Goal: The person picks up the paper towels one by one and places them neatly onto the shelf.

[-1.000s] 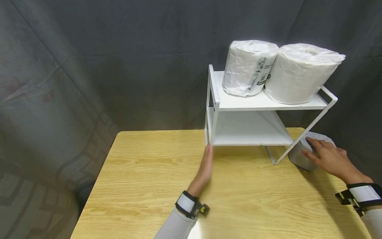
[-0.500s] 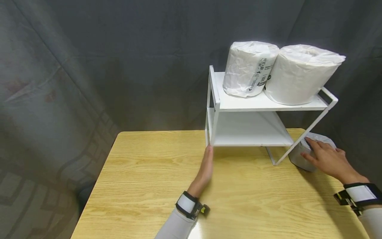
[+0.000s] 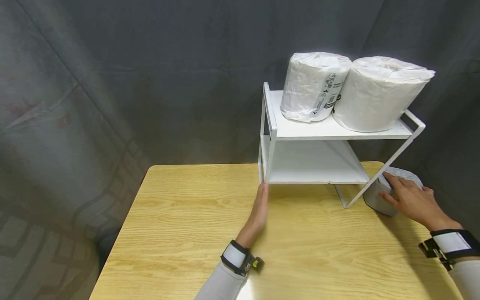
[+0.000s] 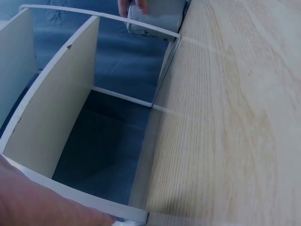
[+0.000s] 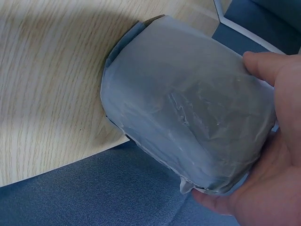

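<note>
A white two-tier rack stands at the back right of the wooden table. Two wrapped paper rolls sit side by side on its top shelf; the lower shelf is bare. My left hand lies flat with straight fingers, its fingertips touching the rack's front left leg. My right hand grips a third wrapped roll that rests on the table at the right edge, just beyond the rack's slanted right leg. In the right wrist view the thumb and fingers curl round that roll.
A dark grey curtain hangs close behind the table and down its left side. The gripped roll overhangs the table's right edge. Bare wood stretches in front of the rack.
</note>
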`<act>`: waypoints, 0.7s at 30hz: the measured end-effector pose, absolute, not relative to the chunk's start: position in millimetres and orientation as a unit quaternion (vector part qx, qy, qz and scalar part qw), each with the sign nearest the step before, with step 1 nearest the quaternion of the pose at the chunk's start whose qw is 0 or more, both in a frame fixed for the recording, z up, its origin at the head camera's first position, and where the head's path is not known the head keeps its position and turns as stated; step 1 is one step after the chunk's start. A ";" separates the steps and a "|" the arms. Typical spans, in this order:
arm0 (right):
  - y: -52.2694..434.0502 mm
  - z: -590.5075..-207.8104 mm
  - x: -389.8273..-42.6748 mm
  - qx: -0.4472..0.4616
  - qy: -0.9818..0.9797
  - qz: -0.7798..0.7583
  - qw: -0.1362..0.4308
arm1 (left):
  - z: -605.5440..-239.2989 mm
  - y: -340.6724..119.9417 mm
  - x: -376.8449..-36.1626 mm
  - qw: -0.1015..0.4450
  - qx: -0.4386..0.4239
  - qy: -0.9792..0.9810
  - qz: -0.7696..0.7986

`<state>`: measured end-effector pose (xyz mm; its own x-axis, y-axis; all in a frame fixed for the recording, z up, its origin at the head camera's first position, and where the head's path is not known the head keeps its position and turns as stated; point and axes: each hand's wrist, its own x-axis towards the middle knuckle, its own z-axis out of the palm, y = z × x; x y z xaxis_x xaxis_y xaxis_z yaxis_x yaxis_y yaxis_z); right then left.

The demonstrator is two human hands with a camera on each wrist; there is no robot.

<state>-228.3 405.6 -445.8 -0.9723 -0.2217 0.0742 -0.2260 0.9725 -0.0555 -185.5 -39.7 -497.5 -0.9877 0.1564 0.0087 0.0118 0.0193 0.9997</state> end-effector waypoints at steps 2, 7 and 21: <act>405.9 -446.6 -228.4 0.115 -0.992 0.030 0.037 | -497.7 -39.5 -185.4 0.053 0.057 0.713 0.697; 405.8 -449.5 -228.1 0.115 -0.992 0.028 0.050 | -497.8 -39.4 -185.8 0.055 0.057 0.714 0.696; 404.8 -450.4 -228.3 0.129 -0.988 0.034 0.072 | -497.2 -39.7 -184.6 0.058 0.054 0.715 0.694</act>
<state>-228.3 404.8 -450.4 -0.9562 -0.2509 0.1509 -0.2608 0.9642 -0.0490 -184.6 -39.7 -497.2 -0.9874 0.1578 -0.0081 -0.0033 0.0305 0.9995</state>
